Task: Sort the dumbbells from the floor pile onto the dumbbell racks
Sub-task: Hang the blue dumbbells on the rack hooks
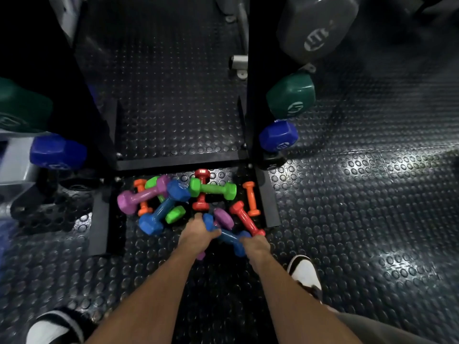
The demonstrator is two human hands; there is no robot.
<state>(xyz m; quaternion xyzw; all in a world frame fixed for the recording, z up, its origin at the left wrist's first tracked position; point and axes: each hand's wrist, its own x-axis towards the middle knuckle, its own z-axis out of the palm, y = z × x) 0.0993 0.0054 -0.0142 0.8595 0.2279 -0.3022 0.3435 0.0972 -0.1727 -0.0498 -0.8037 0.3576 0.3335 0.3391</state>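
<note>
Right, both my hands are down on one blue dumbbell [229, 236] at the pile's near edge: left hand [198, 235] curled round one head, right hand [255, 245] round the other. Beyond, the pile [188, 199] lies on the floor between the racks [248, 100].

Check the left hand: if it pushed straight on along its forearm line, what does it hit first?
Likely the red dumbbell lying just beyond the left hand, which already grips one end of a blue dumbbell. Depth is unclear from this one view; the hand could pass above it.
</note>
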